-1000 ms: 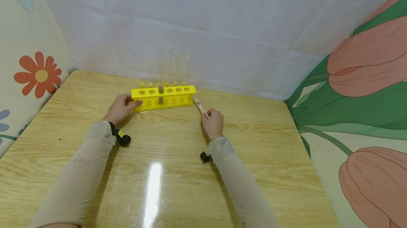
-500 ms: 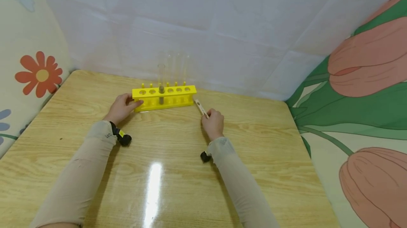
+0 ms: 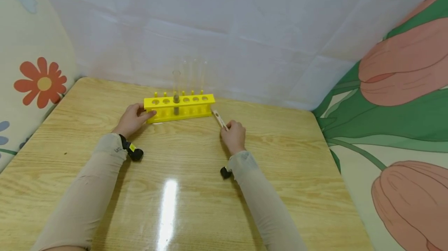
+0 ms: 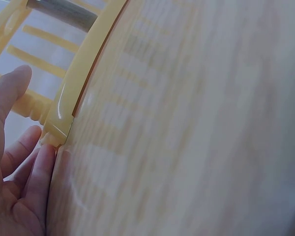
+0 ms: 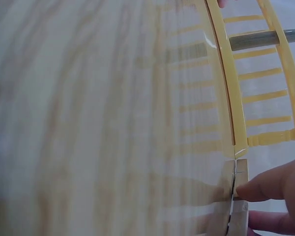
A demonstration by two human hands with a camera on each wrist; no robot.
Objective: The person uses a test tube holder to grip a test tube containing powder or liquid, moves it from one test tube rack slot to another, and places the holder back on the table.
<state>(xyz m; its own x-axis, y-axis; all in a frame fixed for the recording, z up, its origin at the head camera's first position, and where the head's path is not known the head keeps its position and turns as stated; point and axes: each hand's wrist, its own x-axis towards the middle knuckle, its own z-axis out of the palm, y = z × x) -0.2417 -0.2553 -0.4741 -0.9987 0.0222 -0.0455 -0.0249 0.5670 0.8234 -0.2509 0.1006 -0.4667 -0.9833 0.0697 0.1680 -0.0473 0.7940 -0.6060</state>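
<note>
A yellow test tube rack (image 3: 164, 105) stands toward the back of the table. My left hand (image 3: 131, 120) grips its left end, thumb in front; in the left wrist view the fingertips (image 4: 46, 152) are at the end of the base. One upright glass test tube (image 3: 176, 98) with dark grey contents sits in a hole of the rack. My right hand (image 3: 233, 136) pinches a pale wooden test tube clamp (image 3: 219, 119), which lies low over the table with its tip right at the rack's right end. In the right wrist view thumb and finger hold the clamp (image 5: 241, 216) from one side.
Faint clear glass tubes (image 3: 195, 76) rise behind the rack, over its row of yellow pegs (image 3: 155, 94). A white cloth (image 3: 245, 37) hangs behind the wood-grain table (image 3: 196, 188). Flower-patterned panels (image 3: 395, 126) border both sides.
</note>
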